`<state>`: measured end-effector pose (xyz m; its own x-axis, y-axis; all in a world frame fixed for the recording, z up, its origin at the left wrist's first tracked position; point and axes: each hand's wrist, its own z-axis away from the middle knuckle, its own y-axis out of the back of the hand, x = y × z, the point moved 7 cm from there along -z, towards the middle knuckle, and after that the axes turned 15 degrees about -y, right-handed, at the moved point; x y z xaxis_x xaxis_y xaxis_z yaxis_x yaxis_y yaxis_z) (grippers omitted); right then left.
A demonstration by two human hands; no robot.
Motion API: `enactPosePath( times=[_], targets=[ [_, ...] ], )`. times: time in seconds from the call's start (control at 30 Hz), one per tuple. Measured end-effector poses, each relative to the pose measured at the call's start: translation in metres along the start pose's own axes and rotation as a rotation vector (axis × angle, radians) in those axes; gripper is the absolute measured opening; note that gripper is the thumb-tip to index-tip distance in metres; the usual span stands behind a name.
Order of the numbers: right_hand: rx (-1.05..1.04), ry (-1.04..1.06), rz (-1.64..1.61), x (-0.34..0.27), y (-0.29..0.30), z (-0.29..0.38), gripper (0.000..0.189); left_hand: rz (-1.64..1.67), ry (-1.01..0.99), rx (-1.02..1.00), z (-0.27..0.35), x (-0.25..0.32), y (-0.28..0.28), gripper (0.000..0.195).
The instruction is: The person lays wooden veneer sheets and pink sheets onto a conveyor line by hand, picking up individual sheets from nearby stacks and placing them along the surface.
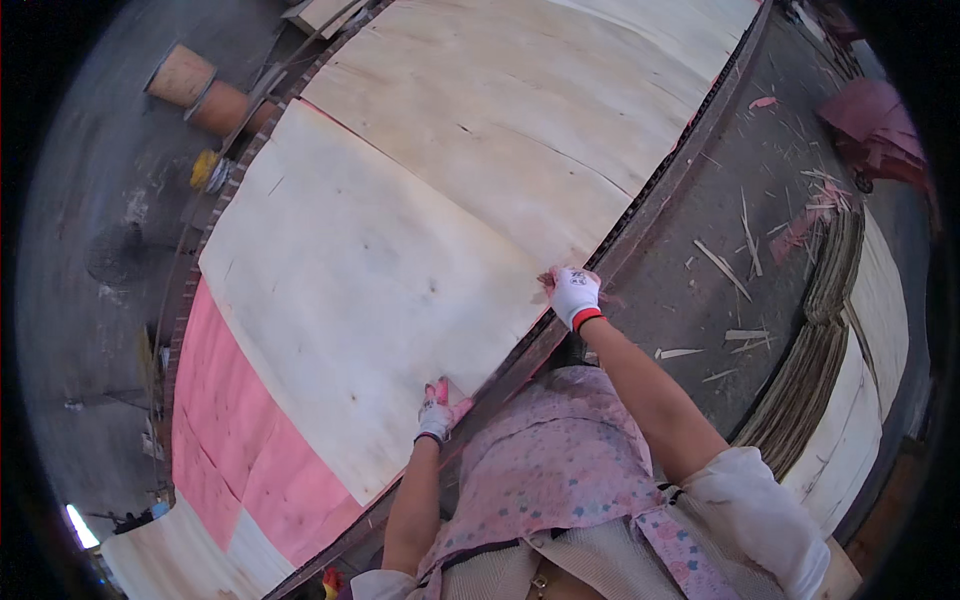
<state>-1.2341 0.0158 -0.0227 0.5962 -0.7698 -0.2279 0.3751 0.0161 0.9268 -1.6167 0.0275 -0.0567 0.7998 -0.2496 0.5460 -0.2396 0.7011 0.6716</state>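
A pale wood veneer sheet (360, 277) lies before me on a long bench, partly over pink-coated sheets (247, 450). My left hand (441, 412), in a pink-stained white glove, rests on the veneer near its front edge, fingers and thumb apart. Farther along that edge is my right hand (574, 294), also gloved, at the sheet's corner by the seam. Its fingers are curled, and whether they pinch the corner is hidden. Beyond the seam lies another pale veneer sheet (495, 127), with a thin crack in it.
A dark rail (637, 217) runs along the bench's near side. On the floor at right are wood splinters (724, 270) and a stack of veneer sheets (810, 375). Past the far edge lie orange-brown cylinders (217, 105) and a yellow roll (202, 169).
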Motion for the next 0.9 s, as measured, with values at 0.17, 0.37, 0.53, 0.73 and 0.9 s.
enactPosePath(
  times=[0.17,0.37,0.53,0.73,0.9],
  targets=[
    [-0.220,-0.055,-0.010,-0.001,-0.021,-0.014,0.022,-0.195,0.134,-0.134,0.001,0.000,0.005,0.096],
    [-0.172,0.104,0.032,-0.013,-0.027,-0.018,0.020,-0.205,0.251,-0.261,-0.007,0.006,-0.001,0.101],
    [-0.235,0.250,0.222,-0.029,-0.040,-0.018,0.021,-0.328,0.280,-0.358,-0.011,0.005,-0.003,0.104],
    [-0.109,0.581,0.465,0.023,-0.037,-0.072,0.023,-0.345,0.206,-0.313,-0.018,0.009,-0.007,0.102],
    [0.193,0.126,0.127,0.115,0.142,-0.147,0.016,-0.398,0.222,-0.278,-0.008,0.000,-0.006,0.098]
  ],
)
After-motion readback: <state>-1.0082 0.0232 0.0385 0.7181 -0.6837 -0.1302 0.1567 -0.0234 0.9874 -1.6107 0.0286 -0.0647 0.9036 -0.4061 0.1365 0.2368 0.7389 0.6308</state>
